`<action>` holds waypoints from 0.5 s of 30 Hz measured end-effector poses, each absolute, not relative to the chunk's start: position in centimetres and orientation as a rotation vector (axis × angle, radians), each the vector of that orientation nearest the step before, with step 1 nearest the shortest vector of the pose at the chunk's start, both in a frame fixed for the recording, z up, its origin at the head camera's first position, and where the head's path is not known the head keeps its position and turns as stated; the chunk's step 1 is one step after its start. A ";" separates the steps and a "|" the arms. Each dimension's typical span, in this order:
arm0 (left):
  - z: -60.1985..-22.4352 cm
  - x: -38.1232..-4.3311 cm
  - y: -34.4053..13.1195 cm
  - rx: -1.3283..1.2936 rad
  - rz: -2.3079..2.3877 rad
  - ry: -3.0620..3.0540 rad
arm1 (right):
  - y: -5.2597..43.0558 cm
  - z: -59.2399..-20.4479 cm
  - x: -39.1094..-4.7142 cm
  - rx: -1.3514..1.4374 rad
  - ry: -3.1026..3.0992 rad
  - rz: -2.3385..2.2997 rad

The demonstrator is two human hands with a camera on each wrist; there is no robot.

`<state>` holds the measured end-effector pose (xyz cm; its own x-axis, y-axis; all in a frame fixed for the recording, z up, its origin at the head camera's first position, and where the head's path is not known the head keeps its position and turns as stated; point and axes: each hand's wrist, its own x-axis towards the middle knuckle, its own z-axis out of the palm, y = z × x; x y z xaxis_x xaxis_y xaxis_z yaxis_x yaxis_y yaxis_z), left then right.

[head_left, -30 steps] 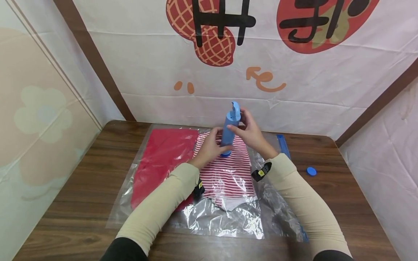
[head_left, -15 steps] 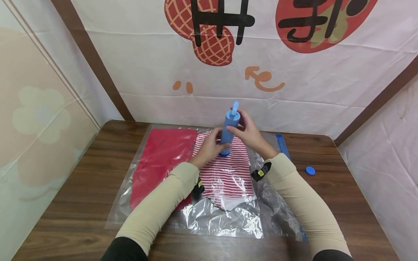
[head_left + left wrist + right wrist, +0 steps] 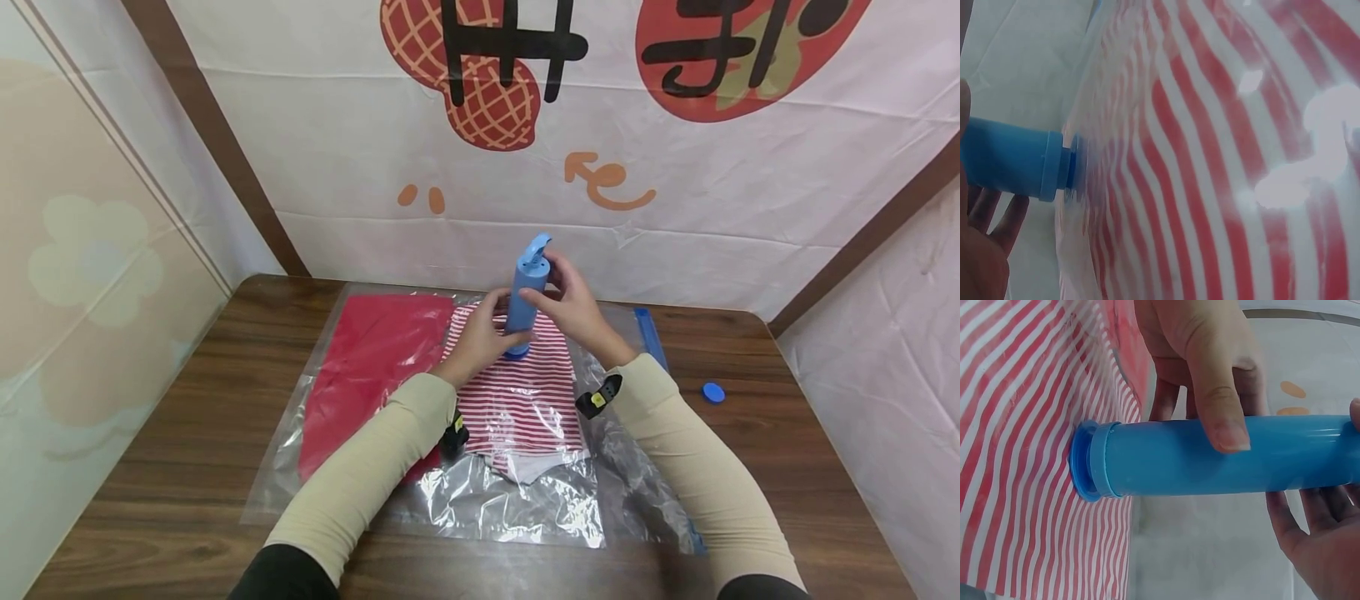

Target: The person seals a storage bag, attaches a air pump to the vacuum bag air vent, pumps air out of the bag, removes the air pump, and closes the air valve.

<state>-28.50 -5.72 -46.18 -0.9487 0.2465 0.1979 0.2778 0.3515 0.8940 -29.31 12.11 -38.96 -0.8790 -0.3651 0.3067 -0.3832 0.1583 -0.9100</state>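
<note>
A blue cylindrical hand pump [image 3: 523, 298] stands nearly upright on a round blue valve [image 3: 1082, 462] in a clear plastic storage bag [image 3: 525, 521]. My left hand [image 3: 480, 340] holds the lower part of the pump, its thumb across the front in the right wrist view. Higher up, my right hand [image 3: 572, 307] grips the barrel from the right, just below the light-blue handle piece [image 3: 537, 247]. Under the film by the pump lies red-and-white striped fabric [image 3: 521, 408]. A red folded cloth [image 3: 375, 358] is flat in the bag's left part.
A small round blue cap [image 3: 713, 392] lies on the brown wooden table [image 3: 757, 450] at the right. The bag's blue edge strip [image 3: 651, 336] runs along its right side. Behind the table hangs a white printed cloth [image 3: 322, 167].
The handle piece on top of the pump has turned, first facing the camera, now pointing up and to the right. Both hands have stayed around the pump in nearly the same place.
</note>
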 end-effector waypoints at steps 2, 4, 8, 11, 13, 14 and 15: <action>-46.2 -28.5 -5.6 -0.496 -1.695 -2.538 | 12.0 -39.0 -29.4 0.762 -2.367 1.892; -46.2 -28.5 -5.5 -0.493 -1.687 -2.521 | 11.9 -39.0 -29.4 0.742 -2.372 1.891; -46.2 -28.5 -5.4 -0.502 -1.676 -2.523 | 11.8 -39.1 -29.5 0.684 -2.413 1.862; -46.2 -28.5 -5.4 -0.523 -1.681 -2.533 | 11.8 -39.1 -29.5 0.669 -2.422 1.852; -46.1 -28.4 -5.5 -0.529 -1.679 -2.541 | 11.9 -39.1 -29.5 0.681 -2.416 1.860; -46.1 -28.4 -5.5 -0.533 -1.673 -2.547 | 11.9 -39.0 -29.5 0.688 -2.416 1.867; -46.1 -28.4 -5.5 -0.536 -1.664 -2.553 | 12.0 -39.0 -29.4 0.697 -2.416 1.873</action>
<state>-28.38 -5.53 -46.05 -0.9389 0.2602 0.2255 0.3113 0.3618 0.8788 -29.39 11.98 -39.00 -0.9012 -0.3388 0.2702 -0.3460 0.1872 -0.9194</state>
